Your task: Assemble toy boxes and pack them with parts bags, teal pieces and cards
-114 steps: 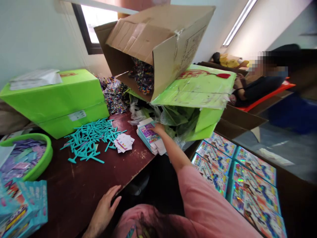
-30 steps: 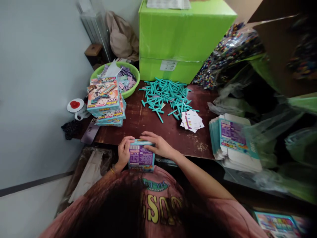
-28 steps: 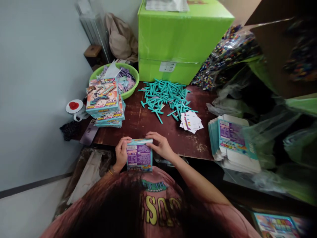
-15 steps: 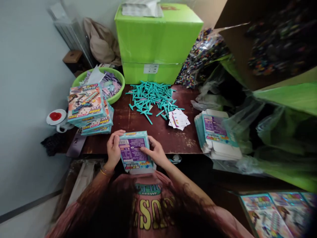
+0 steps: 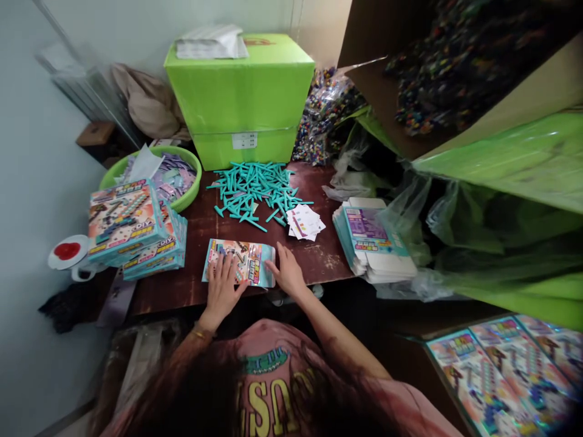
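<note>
A small printed toy carton lies on the brown table near its front edge, its picture side up. My left hand rests on the left part of the carton with fingers spread flat. At the carton's right end is my right hand, fingers stretched out and thumb touching that end. Behind the carton spreads a heap of turquoise stick-like pieces. A small pile of white printed cards lies beside the heap.
Filled cartons are stacked on the left, before a green basket of small packets. Flat cartons lie on the right. A large green box stands at the back. More cartons sit low at right.
The carton has gone from being held upright, purple back showing, to lying flat on the table, picture side up. My left hand has moved from its side onto its top. The view has shifted right.
</note>
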`<state>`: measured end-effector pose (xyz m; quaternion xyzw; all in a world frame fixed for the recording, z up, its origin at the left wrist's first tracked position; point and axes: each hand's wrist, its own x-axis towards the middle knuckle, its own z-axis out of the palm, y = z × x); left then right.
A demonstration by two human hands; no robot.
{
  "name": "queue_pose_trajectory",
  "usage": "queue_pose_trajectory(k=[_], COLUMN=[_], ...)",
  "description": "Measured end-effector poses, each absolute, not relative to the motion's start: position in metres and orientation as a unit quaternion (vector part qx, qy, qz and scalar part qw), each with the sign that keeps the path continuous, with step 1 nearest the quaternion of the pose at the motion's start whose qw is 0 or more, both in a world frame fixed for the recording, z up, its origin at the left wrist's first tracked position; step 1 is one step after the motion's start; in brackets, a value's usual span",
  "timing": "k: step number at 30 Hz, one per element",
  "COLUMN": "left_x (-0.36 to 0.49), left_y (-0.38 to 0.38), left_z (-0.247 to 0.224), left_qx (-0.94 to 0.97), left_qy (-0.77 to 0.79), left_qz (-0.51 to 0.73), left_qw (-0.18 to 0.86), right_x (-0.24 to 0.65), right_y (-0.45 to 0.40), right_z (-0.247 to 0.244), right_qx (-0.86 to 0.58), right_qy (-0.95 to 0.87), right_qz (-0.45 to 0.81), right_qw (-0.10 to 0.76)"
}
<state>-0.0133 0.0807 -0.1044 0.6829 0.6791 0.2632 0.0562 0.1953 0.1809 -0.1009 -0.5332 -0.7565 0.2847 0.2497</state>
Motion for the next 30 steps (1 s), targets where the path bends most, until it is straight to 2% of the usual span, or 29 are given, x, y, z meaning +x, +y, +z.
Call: queue_pose_trajectory(k=[4, 6, 11, 14, 17, 20, 23, 26, 30], left_x=[-0.022, -0.023, 0.011, 0.028, 0.025, 0.013, 0.002, -0.008, -0.021], left_y=[0.07, 0.068, 0.072, 0.075, 0.076, 0.077, 0.079, 0.086, 0.1], left_z=[-0.114, -0.112, -0.109, -0.113, -0.114, -0.107, -0.092, -0.077, -0.065], left_qx=[0.725, 0.744, 0.746, 0.737, 0.736, 0.741, 0.729, 0.7, 0.664], left_qy=[0.652, 0.64, 0.642, 0.64, 0.627, 0.609, 0.61, 0.621, 0.621], left_qz=[0.219, 0.193, 0.174, 0.21, 0.245, 0.269, 0.299, 0.341, 0.401], left_qw=[0.026, 0.025, 0.046, 0.057, 0.074, 0.086, 0.084, 0.085, 0.11], right_x=[0.208, 0.205, 0.18, 0.171, 0.182, 0.211, 0.238, 0.254, 0.269], right_y=[0.196, 0.195, 0.176, 0.182, 0.221, 0.272, 0.304, 0.312, 0.321], right_z=[-0.107, -0.102, -0.067, -0.048, -0.04, -0.048, -0.07, -0.093, -0.102], right_qx=[-0.522, -0.518, -0.537, -0.47, -0.466, -0.539, -0.592, -0.577, -0.522], right_qy=[-0.711, -0.7, -0.77, -0.818, -0.815, -0.792, -0.787, -0.808, -0.841], right_qz=[0.414, 0.439, 0.307, 0.307, 0.307, 0.196, 0.108, 0.098, 0.135], right_qw=[0.224, 0.222, 0.155, 0.124, 0.157, 0.207, 0.135, 0.065, 0.043])
